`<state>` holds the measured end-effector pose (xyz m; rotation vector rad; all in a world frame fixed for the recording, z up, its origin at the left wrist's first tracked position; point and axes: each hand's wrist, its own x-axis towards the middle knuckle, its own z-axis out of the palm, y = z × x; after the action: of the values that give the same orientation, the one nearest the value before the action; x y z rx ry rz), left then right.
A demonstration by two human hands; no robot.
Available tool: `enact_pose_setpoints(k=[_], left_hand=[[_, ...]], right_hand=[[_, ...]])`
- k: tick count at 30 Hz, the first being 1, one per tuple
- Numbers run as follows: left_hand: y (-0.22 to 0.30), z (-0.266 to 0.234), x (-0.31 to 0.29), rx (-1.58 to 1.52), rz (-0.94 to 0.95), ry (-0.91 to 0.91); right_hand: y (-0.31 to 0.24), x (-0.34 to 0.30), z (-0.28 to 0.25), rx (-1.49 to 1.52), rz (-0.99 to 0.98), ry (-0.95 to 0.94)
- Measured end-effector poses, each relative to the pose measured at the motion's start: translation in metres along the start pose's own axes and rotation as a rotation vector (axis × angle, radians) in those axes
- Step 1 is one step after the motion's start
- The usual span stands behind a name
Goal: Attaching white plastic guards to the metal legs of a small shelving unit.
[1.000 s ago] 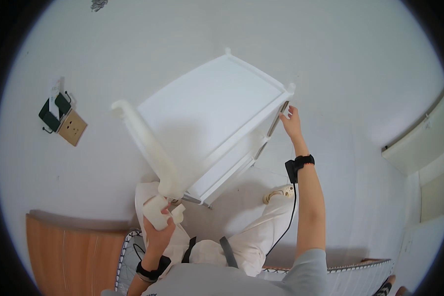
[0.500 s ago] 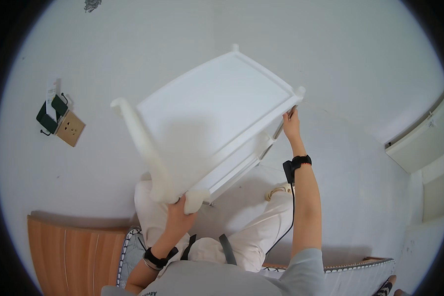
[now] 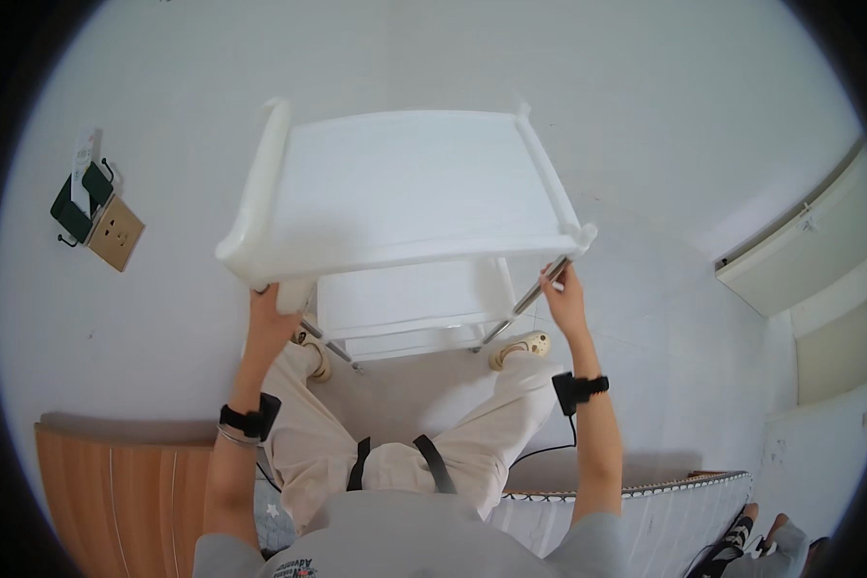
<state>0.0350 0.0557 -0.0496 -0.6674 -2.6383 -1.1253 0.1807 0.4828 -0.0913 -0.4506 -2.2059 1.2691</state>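
Observation:
A white tiered shelf cart (image 3: 419,183) stands in front of me, its broad top tray facing up. A raised white side bar (image 3: 262,183) runs along the tray's left edge. Below show the lower tiers (image 3: 405,299) and a shiny metal post (image 3: 539,284) at the front right corner. My right hand (image 3: 564,297) is closed around that post just beneath the tray corner. At the front left corner, my left hand (image 3: 274,320) grips the cart under the tray; its fingertips are partly hidden.
My feet in beige clogs (image 3: 522,349) are on either side of the cart's base. A wooden panel (image 3: 130,501) is at lower left, beside a wall socket plate (image 3: 116,233) and a green holder (image 3: 87,197). White cabinets (image 3: 790,255) line the right. Another person's arm (image 3: 785,549) shows at lower right.
The cart has turned from a skewed angle to face me more squarely. My left hand has moved left and up with its corner; my right hand, still on the post, is slightly lower.

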Motion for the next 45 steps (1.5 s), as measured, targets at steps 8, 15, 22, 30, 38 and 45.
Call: enact_pose_setpoints(k=[8, 15, 22, 30, 38, 45], left_hand=[[-0.053, -0.02, 0.042, -0.002, 0.067, -0.051], [-0.083, -0.031, 0.057, 0.027, 0.046, -0.005], [-0.079, -0.004, 0.087, -0.08, 0.216, 0.048], [-0.084, 0.039, 0.144, -0.115, 0.353, 0.103], [-0.128, 0.009, 0.153, 0.164, 0.35, -0.043], [-0.072, -0.02, 0.077, -0.114, -0.112, -0.107]], right_hand=[[-0.056, -0.094, 0.014, -0.059, 0.089, -0.044], [-0.086, -0.161, 0.042, -0.118, 0.071, -0.031], [-0.125, -0.195, 0.039, -0.124, 0.123, -0.091], [-0.112, -0.191, 0.053, -0.078, 0.068, -0.159], [-0.133, -0.175, 0.085, -0.264, -0.073, -0.327], [-0.13, -0.166, 0.102, -0.072, 0.007, -0.295]])
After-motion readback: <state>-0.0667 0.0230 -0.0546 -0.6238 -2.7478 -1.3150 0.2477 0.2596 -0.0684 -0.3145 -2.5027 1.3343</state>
